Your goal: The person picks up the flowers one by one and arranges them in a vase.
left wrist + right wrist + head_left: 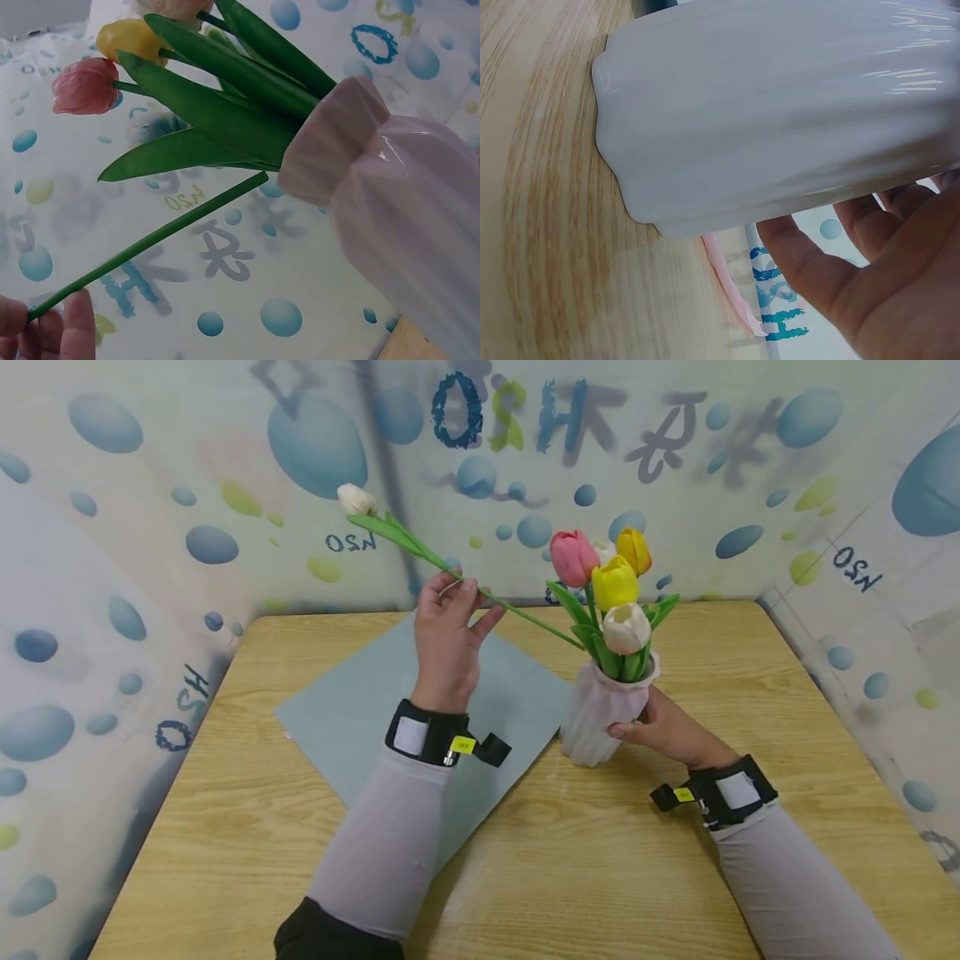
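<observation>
My left hand (450, 639) pinches the green stem of a white artificial tulip (356, 500), held aslant above the table with its bloom up at the left. In the left wrist view the stem's (165, 231) cut end lies close by the vase's mouth, beside the leaves. A pale pinkish-white fluted vase (592, 714) stands on the table, and my right hand (671, 727) grips its right side, thumb across the front. From the vase rise a pink tulip (574, 558), yellow tulips (615, 583) and white tulips (627, 628) with green leaves.
A light blue-grey sheet (510, 693) lies on the wooden table (247, 802), partly under my left arm and reaching the vase. Behind the table's back edge hangs a backdrop (465, 502) printed with blue and green spots and letters. A pink strip (731, 289) shows beyond the vase.
</observation>
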The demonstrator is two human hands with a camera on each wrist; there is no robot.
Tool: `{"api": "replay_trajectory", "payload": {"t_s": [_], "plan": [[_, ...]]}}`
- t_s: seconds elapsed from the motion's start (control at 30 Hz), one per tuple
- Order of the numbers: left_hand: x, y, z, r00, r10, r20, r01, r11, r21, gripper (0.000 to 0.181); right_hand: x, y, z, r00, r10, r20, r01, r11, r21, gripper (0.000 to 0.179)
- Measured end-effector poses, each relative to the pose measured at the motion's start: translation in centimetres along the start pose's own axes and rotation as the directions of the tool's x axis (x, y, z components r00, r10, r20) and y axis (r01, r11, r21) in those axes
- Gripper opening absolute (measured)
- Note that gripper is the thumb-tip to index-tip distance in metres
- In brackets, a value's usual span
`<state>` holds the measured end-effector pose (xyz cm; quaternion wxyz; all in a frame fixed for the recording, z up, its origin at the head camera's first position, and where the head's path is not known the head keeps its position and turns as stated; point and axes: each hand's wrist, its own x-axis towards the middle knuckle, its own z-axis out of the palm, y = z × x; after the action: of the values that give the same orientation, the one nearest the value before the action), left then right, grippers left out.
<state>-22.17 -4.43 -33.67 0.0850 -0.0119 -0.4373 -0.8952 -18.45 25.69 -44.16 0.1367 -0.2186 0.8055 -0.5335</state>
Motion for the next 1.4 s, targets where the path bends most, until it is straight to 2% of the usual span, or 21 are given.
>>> {"api": "replay_trajectory", "payload": {"t_s": [0.2,0.47,0.63,0.9,1.2,1.3,1.4], "plan": [[-0.3,0.0,0.7,0.999,0.015,0.031,-0.015,1.0,0.026,0.011,0.0,-0.2,0.0,1.0,0.0,-0.005,0.0,1.0,0.001,0.067],[-0.5,0.2,1.2,0.994,0.076,0.077,-0.08,0.996,0.046,0.009,0.0,-0.3,0.0,1.0,-0.007,-0.003,0.007,1.0,0.019,0.067],[-0.5,0.1,1.5,0.993,0.087,0.08,-0.091,0.995,0.041,0.009,0.1,-0.2,0.1,1.0,-0.017,-0.002,0.017,1.0,0.023,0.065],[-1.1,-0.1,2.3,0.987,0.103,0.122,-0.117,0.987,0.113,0.012,0.1,-0.2,0.2,1.0,-0.014,-0.001,0.014,0.999,0.041,0.061],[-1.5,0.0,3.5,0.961,0.148,0.233,-0.196,0.96,0.198,0.017,0.2,-0.4,0.1,1.0,-0.012,0.005,0.012,0.998,0.054,0.06],[-1.7,-0.1,3.9,0.95,0.14,0.28,-0.215,0.942,0.259,0.019,0.2,-0.4,0.1,1.0,-0.014,0.005,0.013,0.998,0.059,0.061],[-2.1,-0.3,4.4,0.935,0.117,0.335,-0.235,0.912,0.337,0.022,0.2,-0.3,0.1,1.0,-0.018,0.004,0.018,0.998,0.057,0.063]]}}
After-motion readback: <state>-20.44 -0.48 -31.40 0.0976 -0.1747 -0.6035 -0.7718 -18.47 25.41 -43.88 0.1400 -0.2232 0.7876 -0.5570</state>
